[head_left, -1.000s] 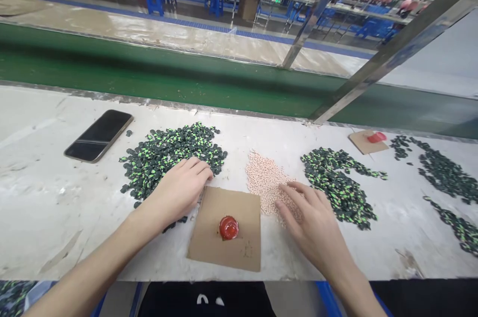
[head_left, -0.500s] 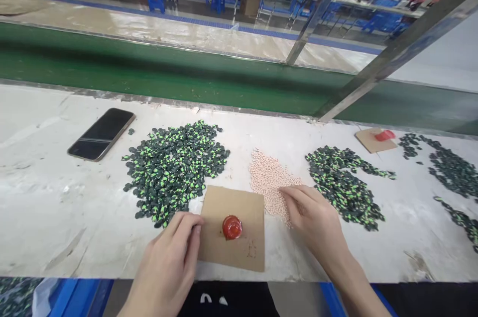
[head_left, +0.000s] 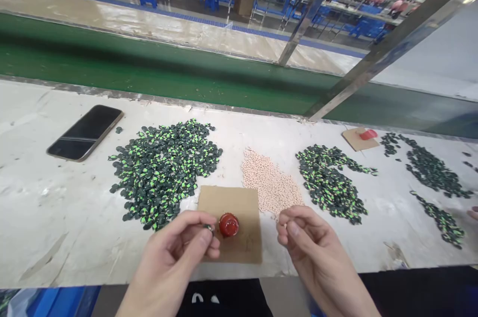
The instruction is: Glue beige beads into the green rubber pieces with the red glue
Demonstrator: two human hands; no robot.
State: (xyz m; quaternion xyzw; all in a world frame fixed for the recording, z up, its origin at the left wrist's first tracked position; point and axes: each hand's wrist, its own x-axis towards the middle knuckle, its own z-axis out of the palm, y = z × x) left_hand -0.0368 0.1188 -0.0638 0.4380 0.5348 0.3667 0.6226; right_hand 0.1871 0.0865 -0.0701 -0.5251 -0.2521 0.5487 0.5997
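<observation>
Counted are one phone (head_left: 85, 132), two cardboard squares (head_left: 230, 222), two red caps (head_left: 228, 224), and one pink pellet pile (head_left: 269, 182).

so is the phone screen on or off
Off. The phone lies flat, face up, on the white bench, left of the green-and-black pile; its screen is plain black apart from a dull reflection.

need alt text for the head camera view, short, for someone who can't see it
Two bare hands hover over a white workbench: the left hand pinches a small dark piece, the right hand has its fingertips pinched together beside a cardboard square bearing a red cap. Behind lie green-black pieces, pale pellets and a phone.
</observation>
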